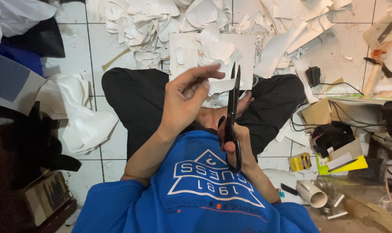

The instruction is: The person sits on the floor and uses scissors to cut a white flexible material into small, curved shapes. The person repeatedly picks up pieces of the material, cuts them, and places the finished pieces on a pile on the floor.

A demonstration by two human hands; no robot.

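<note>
The person sits cross-legged on a white tiled floor (77, 56), seen from above, in a blue shirt (196, 190) and black trousers (135, 99); the left hand (185, 101) is raised over the lap, its grip closed on a small white cut-out piece (219, 85), thumb and fingers pinching it at its left edge; the right hand (234, 144) is closed around the handles of a pair of black scissors (233, 112), fingers through the loops, the blades pointing up and away from the body; the blades stand nearly shut and touch the right edge of the white piece, which sits between the two hands just above the knees.

Just beyond the knees lies a flat white square board (245, 47) with more cut shapes on it; behind it a large heap of white offcuts (161, 21) spreads across the floor; to the left rests a crumpled pile of white sheet material (75, 112), beside dark bags; to the right, well apart from the hands, lie a hammer (375, 71) with a pale handle, tangled black cables (334, 116), a yellow pad (340, 166), a small yellow box (300, 162) and a white tube (312, 193) lying on its side.
</note>
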